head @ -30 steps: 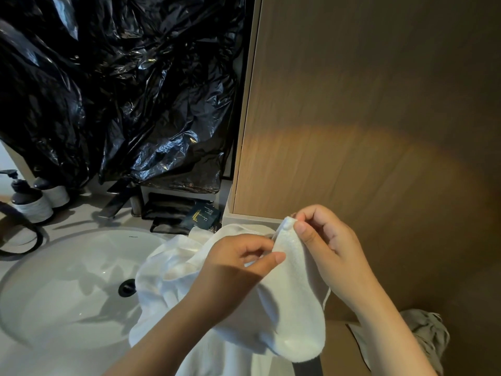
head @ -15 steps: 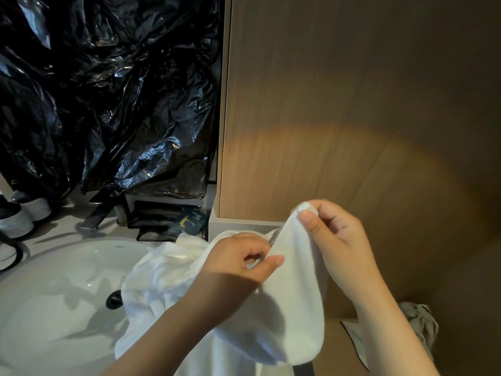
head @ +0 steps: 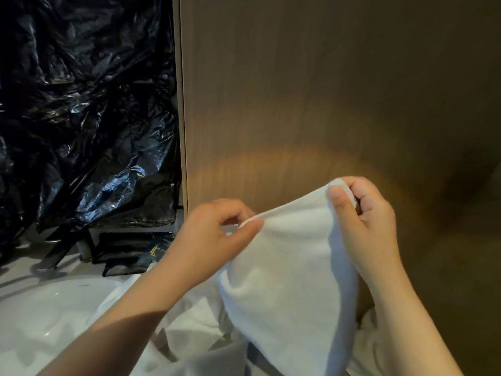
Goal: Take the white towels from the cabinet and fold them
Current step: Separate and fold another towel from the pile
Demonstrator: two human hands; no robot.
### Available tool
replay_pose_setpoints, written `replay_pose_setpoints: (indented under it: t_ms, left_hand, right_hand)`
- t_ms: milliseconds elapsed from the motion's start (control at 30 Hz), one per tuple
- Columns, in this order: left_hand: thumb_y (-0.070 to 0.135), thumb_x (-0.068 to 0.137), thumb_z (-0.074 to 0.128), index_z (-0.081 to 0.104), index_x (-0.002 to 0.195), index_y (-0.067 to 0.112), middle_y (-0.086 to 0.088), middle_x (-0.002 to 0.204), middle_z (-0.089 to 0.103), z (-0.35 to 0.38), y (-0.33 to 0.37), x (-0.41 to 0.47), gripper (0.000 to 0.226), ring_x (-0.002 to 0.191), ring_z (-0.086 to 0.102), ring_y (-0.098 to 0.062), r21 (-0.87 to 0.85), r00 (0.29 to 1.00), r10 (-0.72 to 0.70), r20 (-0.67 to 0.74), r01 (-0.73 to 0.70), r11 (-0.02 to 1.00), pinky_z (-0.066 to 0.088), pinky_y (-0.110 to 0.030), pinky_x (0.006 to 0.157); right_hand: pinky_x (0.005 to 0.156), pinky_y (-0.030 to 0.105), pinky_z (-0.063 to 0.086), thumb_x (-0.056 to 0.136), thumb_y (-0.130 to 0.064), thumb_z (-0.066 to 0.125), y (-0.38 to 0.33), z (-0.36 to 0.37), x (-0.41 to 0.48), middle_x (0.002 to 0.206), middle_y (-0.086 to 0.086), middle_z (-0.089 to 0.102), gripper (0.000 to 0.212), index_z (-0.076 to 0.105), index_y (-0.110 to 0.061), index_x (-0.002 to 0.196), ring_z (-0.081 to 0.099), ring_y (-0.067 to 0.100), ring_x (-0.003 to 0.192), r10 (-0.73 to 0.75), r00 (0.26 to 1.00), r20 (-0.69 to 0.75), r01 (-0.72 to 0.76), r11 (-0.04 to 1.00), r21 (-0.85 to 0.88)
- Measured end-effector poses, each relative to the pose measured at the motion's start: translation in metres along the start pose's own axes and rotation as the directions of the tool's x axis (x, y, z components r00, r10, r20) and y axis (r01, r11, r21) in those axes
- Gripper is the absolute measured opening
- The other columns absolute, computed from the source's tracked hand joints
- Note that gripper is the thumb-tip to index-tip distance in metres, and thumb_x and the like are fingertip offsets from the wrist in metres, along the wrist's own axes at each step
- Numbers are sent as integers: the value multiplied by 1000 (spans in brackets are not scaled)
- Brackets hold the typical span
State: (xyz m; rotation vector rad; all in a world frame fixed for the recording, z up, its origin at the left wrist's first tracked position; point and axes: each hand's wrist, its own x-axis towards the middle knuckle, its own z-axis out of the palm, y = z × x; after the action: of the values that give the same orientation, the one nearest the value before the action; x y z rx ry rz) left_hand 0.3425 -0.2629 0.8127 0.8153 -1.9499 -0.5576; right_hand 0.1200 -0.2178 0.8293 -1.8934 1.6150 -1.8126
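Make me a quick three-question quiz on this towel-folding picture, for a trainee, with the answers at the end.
1. True or false: the left hand and the right hand both pinch the top edge of the white towel.
2. What stands right behind the hands? A. a mirror B. a wooden panel C. a window
3. Fill in: left of the panel hangs crumpled black ____.
Key: 1 true; 2 B; 3 plastic.
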Motion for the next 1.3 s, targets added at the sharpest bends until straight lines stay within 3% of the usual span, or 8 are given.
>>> replay_pose_setpoints:
  t_ms: [100,300,500,667,767,900,1100,1300]
  left_hand:
    - [46,82,67,58,66,11,-12,62,53,4,-3,-4,39,55,47,-10,-150,993,-36,113,53,987,40,-25,55]
    - [69,78,55,62,70,12,-5,68,57,16,-33,-19,58,65,55,-22,137,875,-143,463,88,987,42,-36,59]
    - [81,67,46,59,66,16,-3,70,58,11,-64,-30,67,63,55,-14,392,842,-312,440,132,910,43,-36,60]
    - [63,83,58,59,65,13,4,62,47,5,-73,-29,53,59,45,-8,469,879,-342,331,161,868,32,-23,55]
    - [64,82,59,57,68,22,8,63,43,-3,-76,-25,45,58,41,-5,446,880,-406,248,268,854,27,-20,53]
    - [84,66,56,37,58,19,6,57,34,-11,-83,-23,68,52,36,-11,388,789,-531,310,405,828,25,-30,56]
    - [84,62,56,37,52,17,3,55,29,5,-92,-45,71,51,30,-8,180,792,-423,440,383,906,22,-25,52]
    - [91,61,48,42,56,23,8,59,40,35,-100,-82,68,60,38,-9,182,566,-462,683,480,858,29,-23,59]
  right_hand:
    - [70,8,47,96,-34,52,7,-3,-1,92,-10,62,11,58,-38,88,60,7,90,47,998,-33,-47,999,-3]
    - [75,8,46,100,-24,52,6,-16,11,96,-12,62,20,59,-38,88,59,3,92,27,999,-37,-28,999,-17]
    - [74,4,44,100,-24,52,6,-23,16,97,-14,61,18,60,-37,90,58,0,92,11,999,-52,-13,999,-43]
    - [76,3,43,100,-26,53,12,-17,10,98,-14,61,13,62,-32,93,58,0,94,35,999,-40,-37,998,-53]
    - [75,5,46,98,-30,52,14,-23,8,97,-15,60,13,63,-29,94,59,2,94,61,994,-89,-62,998,-3]
    - [75,7,48,96,-36,50,11,-28,6,96,-13,60,20,65,-22,97,59,7,94,39,995,-93,-38,999,17]
    - [76,4,46,99,-34,51,20,-16,2,99,-14,62,11,62,-34,95,59,3,96,64,997,-38,-64,998,-17]
    - [70,2,44,102,-27,48,26,-17,1,92,-15,62,14,61,-29,98,58,-4,88,127,990,-66,-127,992,8]
